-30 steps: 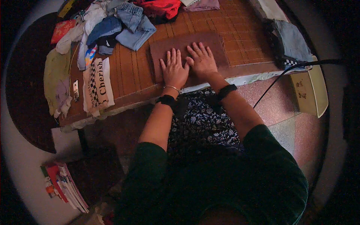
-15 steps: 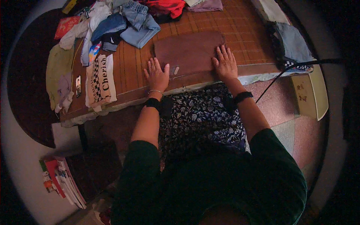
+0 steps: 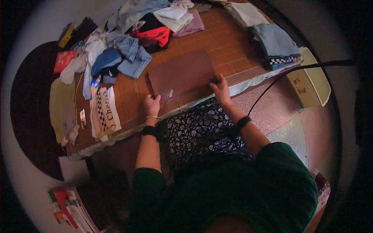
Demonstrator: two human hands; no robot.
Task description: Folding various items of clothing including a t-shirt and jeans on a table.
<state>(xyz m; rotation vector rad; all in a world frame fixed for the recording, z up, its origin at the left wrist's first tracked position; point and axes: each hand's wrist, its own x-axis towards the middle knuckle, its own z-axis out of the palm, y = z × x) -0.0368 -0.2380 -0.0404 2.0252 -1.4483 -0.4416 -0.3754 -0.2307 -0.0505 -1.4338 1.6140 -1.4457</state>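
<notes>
A flat, folded brown garment lies in front of me near the bed's front edge, with a small pale tag at its near left part. My left hand pinches its near left corner, thumb on top and the other fingers curled under. At the near right corner, my right hand is closed round the edge, its fingertips partly hidden. Both wrists wear dark bands.
Loose clothes, among them crumpled jeans and a red garment, heap at the far left. Folded light-blue denim sits at the right edge. A printed cloth lies left. A black cable crosses near a cream bin.
My hands went from lying flat on the brown garment to gripping its near corners. The view has shifted, so the bed and clothes appear lower and turned.
</notes>
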